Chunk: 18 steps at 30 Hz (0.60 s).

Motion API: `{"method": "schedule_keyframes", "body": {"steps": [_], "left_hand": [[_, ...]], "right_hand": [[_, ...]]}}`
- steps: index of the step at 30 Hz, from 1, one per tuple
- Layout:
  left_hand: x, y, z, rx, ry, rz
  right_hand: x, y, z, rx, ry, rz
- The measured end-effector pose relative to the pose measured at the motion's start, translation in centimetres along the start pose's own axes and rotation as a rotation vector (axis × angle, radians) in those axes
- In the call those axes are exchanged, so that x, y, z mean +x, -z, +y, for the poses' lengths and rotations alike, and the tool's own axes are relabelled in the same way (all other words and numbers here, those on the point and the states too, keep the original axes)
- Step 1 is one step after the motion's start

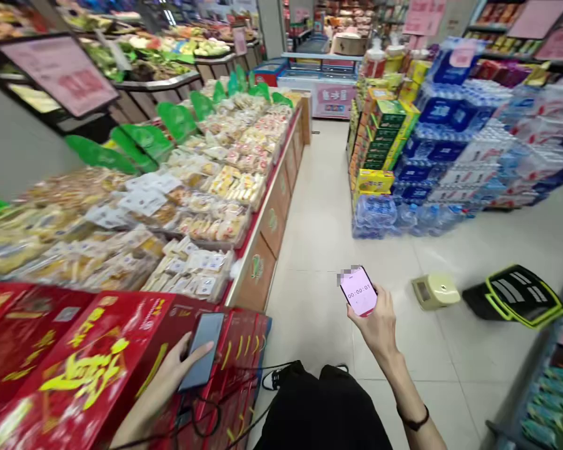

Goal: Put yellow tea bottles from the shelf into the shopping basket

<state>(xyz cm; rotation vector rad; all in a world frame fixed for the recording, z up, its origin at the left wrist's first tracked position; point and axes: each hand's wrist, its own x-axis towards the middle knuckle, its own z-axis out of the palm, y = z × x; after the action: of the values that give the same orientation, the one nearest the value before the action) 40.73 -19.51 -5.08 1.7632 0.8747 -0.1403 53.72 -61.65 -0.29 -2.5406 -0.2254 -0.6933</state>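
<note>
In my right hand (375, 319) is a smartphone (359, 292), its lit pink screen showing a timer at 00:00:01. Fingers and thumb wrap the phone's lower edge, over the floor. My left hand (181, 362) grips a flat grey-blue device (205, 350), perhaps a power bank or a second phone, thumb across its face. Black cables (206, 415) hang by its lower end. That hand is beside and over red gift boxes (89, 362) with yellow lettering. A dark band circles my right wrist.
Packaged pastries (192, 219) fill a long display counter on the left. Shrink-wrapped water bottles (431, 137) are stacked at right. A beige plastic stool (435, 291) and a black-and-green shopping basket (516, 297) stand on the floor. A tiled aisle (319, 187) leads to a freezer (331, 94).
</note>
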Motion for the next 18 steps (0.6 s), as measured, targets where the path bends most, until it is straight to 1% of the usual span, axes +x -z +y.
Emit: {"method": "schedule_keyframes", "body": {"steps": [2,4,6,8,11,14,16,18], "left_hand": [[0.0,-5.4,2.4,-0.068,-0.003,-0.151],[0.0,-10.5,4.4,-0.095,-0.011,-0.246],[0.0,-15.2,6.0,-0.099,-0.027,-0.337],[-0.2,-19.1,7.6,-0.091,-0.054,-0.397],[-0.4,-24.0,10.7,-0.033,-0.099,-0.429],[-0.2,-28.0,14.6,0.031,-0.127,-0.442],[0.5,-30.6,17.2,0.074,-0.139,-0.459],[2.0,-33.5,19.5,0.134,-0.139,-0.470]], "right_hand": [[0.3,3.1,3.5,-0.018,-0.046,0.044],[0.6,5.9,6.6,-0.036,-0.092,0.101],[0.9,8.5,9.4,-0.061,-0.134,0.159],[1.3,10.8,11.7,-0.087,-0.169,0.215],[2.1,13.3,14.7,-0.105,-0.230,0.280],[3.0,14.5,18.5,-0.075,-0.331,0.308],[3.4,14.6,22.2,0.024,-0.458,0.304],[3.4,14.7,26.5,0.212,-0.650,0.252]]}}
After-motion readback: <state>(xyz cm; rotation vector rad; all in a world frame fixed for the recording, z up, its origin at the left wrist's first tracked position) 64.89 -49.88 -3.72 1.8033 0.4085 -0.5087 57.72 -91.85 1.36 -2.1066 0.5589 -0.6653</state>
